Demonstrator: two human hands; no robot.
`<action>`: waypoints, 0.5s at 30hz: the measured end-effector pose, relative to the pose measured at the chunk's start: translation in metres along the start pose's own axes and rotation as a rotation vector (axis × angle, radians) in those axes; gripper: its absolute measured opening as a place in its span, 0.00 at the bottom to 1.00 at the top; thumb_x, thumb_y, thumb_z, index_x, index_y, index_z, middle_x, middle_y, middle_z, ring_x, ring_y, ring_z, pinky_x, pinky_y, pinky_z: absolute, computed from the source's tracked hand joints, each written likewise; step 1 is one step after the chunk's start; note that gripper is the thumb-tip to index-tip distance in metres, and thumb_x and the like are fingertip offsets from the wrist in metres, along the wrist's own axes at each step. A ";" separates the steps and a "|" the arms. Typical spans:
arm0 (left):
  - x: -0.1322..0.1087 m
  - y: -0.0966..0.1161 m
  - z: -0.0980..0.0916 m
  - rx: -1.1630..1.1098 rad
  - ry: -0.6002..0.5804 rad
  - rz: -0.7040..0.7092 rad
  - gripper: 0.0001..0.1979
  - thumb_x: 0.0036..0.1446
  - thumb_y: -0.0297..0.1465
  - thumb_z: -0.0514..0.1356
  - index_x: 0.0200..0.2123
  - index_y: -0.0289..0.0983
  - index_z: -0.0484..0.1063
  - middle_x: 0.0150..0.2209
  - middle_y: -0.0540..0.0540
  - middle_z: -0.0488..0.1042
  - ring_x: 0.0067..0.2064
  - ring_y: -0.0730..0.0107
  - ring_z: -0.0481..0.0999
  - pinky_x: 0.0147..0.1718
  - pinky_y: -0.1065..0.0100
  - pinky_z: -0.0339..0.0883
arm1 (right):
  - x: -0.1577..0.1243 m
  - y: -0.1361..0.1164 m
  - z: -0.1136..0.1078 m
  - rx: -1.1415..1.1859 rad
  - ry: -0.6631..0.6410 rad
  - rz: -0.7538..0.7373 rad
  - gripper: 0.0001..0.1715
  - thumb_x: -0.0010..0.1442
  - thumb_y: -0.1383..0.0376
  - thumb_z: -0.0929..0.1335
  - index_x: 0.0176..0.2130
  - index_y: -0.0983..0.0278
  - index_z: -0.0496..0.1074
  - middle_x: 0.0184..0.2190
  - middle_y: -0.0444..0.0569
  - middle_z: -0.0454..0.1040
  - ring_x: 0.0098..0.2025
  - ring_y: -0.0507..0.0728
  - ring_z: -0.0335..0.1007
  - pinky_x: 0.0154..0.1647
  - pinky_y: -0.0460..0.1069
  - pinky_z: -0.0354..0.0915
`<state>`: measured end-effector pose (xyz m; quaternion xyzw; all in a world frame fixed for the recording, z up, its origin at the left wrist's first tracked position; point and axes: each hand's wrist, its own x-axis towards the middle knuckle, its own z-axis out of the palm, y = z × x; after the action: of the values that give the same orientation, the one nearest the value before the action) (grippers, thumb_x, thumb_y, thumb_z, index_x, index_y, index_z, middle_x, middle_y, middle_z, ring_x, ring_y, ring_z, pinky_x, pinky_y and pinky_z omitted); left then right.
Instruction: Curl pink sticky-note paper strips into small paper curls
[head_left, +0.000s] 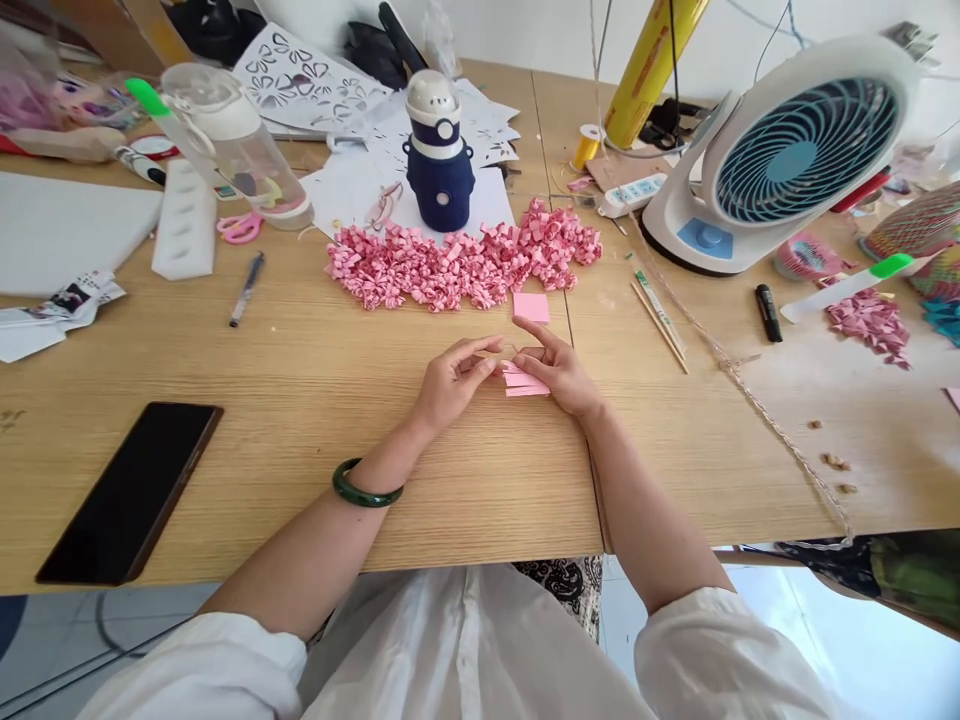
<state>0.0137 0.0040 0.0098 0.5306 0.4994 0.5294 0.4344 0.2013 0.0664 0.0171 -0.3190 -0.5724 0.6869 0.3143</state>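
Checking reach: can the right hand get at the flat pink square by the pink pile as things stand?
Likely yes. The flat pink square lies just beyond the right hand, one of its fingers extended close to it, nothing seen blocking; but that hand already holds slit pink paper.

One phone (133, 492), dark-screened, flat on the near left of the table (292, 390). One pen (246, 290). Scissors (241, 228), pink-handled, near the base of a clear bottle (259, 160). Navy flask (441, 185), white-topped, upright. White fan (793, 162), blue grille, right. Power strip (632, 196), just beside it. Black marker (768, 313). Far left: blurred bundle (71, 108), apparently bagged.
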 end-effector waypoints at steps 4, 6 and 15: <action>-0.002 0.003 0.002 0.024 0.007 0.018 0.20 0.62 0.42 0.63 0.51 0.36 0.80 0.49 0.41 0.82 0.51 0.61 0.81 0.52 0.64 0.76 | 0.002 0.004 0.004 -0.045 -0.052 -0.035 0.46 0.59 0.54 0.75 0.68 0.67 0.61 0.24 0.36 0.66 0.25 0.47 0.56 0.25 0.45 0.50; -0.002 0.001 0.002 -0.021 0.046 -0.044 0.22 0.62 0.44 0.63 0.53 0.35 0.78 0.45 0.41 0.83 0.45 0.63 0.83 0.47 0.64 0.78 | 0.003 0.010 0.008 -0.121 -0.037 -0.094 0.41 0.60 0.54 0.74 0.66 0.67 0.64 0.26 0.38 0.68 0.26 0.47 0.58 0.27 0.45 0.54; 0.000 -0.006 -0.002 -0.018 0.059 -0.057 0.16 0.54 0.34 0.69 0.46 0.35 0.82 0.43 0.43 0.83 0.44 0.64 0.82 0.47 0.64 0.77 | 0.002 0.023 0.015 -0.310 0.019 -0.224 0.34 0.62 0.56 0.73 0.62 0.65 0.66 0.31 0.43 0.75 0.31 0.50 0.71 0.33 0.46 0.67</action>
<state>0.0112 0.0043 0.0038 0.4963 0.5223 0.5368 0.4391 0.1863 0.0563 -0.0034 -0.3045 -0.7002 0.5482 0.3413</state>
